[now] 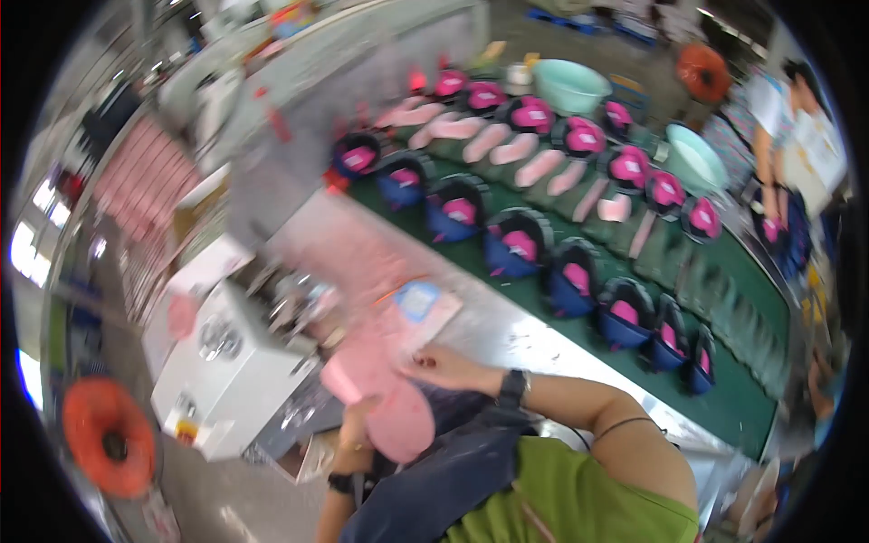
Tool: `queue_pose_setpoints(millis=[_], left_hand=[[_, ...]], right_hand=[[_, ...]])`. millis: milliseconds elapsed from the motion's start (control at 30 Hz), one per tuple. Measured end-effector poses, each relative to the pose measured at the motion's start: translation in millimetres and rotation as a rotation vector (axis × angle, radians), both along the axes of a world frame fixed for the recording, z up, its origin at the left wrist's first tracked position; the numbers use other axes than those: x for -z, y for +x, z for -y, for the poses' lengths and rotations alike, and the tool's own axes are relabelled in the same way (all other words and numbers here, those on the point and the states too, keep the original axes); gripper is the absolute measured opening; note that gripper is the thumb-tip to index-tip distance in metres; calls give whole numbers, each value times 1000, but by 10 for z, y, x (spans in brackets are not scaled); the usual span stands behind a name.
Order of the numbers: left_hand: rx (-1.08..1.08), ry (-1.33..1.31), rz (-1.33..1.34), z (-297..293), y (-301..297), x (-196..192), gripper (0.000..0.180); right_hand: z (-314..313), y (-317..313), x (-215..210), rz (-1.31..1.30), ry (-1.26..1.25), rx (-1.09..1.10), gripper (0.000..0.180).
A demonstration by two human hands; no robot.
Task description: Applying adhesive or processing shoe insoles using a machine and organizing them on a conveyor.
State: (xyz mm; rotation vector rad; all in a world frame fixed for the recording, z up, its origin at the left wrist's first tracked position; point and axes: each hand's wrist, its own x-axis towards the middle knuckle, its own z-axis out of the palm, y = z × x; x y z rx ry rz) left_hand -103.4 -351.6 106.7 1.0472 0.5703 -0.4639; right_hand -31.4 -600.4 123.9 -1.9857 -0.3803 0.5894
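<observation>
A pink shoe-insole-shaped piece (403,421) lies across my lap side of the work table, beside a white sewing machine (226,366). My left hand (358,423) is closed on its near left edge, thumb on top. Just above its far right side is my right hand (444,367), fingers curled together; whatever may be between them is too small to make out. Farther off on the metal table top, a light-blue tag-like piece (417,300) rests near a pinkish sheet. Blur softens the machine's needle area.
A green conveyor belt (561,339) on the right carries rows of blue-and-pink shoe uppers (518,242) and pink insoles (539,168). Teal basins (570,88) stand behind it. An orange fan (110,439) is at lower left. Another person (769,127) works at far right.
</observation>
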Motion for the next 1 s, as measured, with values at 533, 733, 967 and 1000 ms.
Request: queue_pose_setpoints(millis=[533, 733, 967, 1000], left_hand=[[-138, -410, -104, -382, -513, -399, 41], [-123, -330, -64, -424, -459, -165, 41], [-131, -233, -71, -427, -454, -122, 37], [-134, -227, -80, -429, -458, -167, 37]], right_hand=[[-1400, 1469, 208, 176, 205, 514, 45], [-789, 1235, -120, -25, 185, 341, 36], [-612, 1189, -158, 558, -87, 326, 31], [-719, 1191, -102, 492, -34, 296, 30]])
